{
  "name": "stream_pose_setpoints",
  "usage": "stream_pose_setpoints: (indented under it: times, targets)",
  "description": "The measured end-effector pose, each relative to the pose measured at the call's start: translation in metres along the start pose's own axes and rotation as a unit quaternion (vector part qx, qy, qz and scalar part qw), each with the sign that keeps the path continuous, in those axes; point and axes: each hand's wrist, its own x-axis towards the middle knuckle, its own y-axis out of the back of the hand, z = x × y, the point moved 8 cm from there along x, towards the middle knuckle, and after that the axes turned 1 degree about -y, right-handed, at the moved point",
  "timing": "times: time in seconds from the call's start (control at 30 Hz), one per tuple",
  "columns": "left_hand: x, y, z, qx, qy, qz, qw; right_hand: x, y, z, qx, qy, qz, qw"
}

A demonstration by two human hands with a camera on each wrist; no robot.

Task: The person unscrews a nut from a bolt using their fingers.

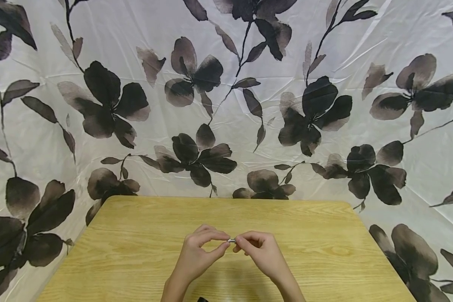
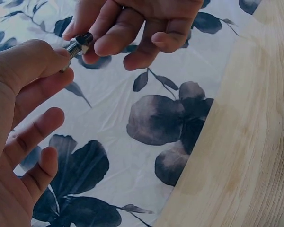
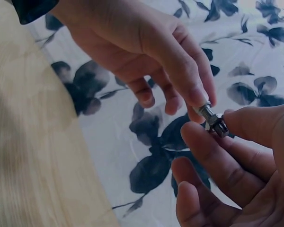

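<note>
Above the table, a small threaded metal bolt (image 3: 207, 111) with a nut (image 3: 213, 121) on its shank spans the gap between my two hands. My left hand (image 1: 194, 253) pinches one end of the bolt between thumb and index finger. At the other end, my right hand (image 1: 266, 253) holds the nut with its thumb and fingertips; the threaded tip sticks out past the nut in the right wrist view. The bolt's far end is hidden by the left fingertips. The other fingers of both hands are loosely bent.
A wood-grain table (image 1: 136, 235) lies below the hands. Behind it and at its sides hangs a white cloth (image 1: 249, 126) printed with dark flowers. A dark band (image 3: 33, 9) shows at the left wrist, and a small black object (image 1: 202, 299) at the head view's bottom edge.
</note>
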Motion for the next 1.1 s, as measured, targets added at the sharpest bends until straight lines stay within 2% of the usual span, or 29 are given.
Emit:
stream_pose_setpoints:
  times: [0.23,0.63,0.87,0.97,1.1]
  targets:
    - [0.0003,-0.0005,-0.0014,0.003,0.006,-0.001,1.0,-0.0011,-0.0005,-0.002,0.014,0.0,-0.003,0.9999]
    - [0.0005,0.0022,-0.0016,0.013,0.012,0.005,0.9998,-0.0013,-0.0019,-0.0067,0.005,0.025,0.0,0.9997]
    - [0.0002,0.0028,-0.0019,0.005,0.009,0.007,0.9999,-0.0021,-0.0017,-0.0092,0.02,0.05,-0.005,0.9985]
    - [-0.0001,0.0034,-0.001,0.004,0.002,0.011,0.9999,-0.0019,0.0,-0.0073,0.028,0.035,0.004,0.999]
    - [0.0002,0.0034,-0.0005,0.005,-0.001,0.013,0.9999,-0.0009,0.0023,-0.0019,0.019,-0.007,0.021,0.9996]
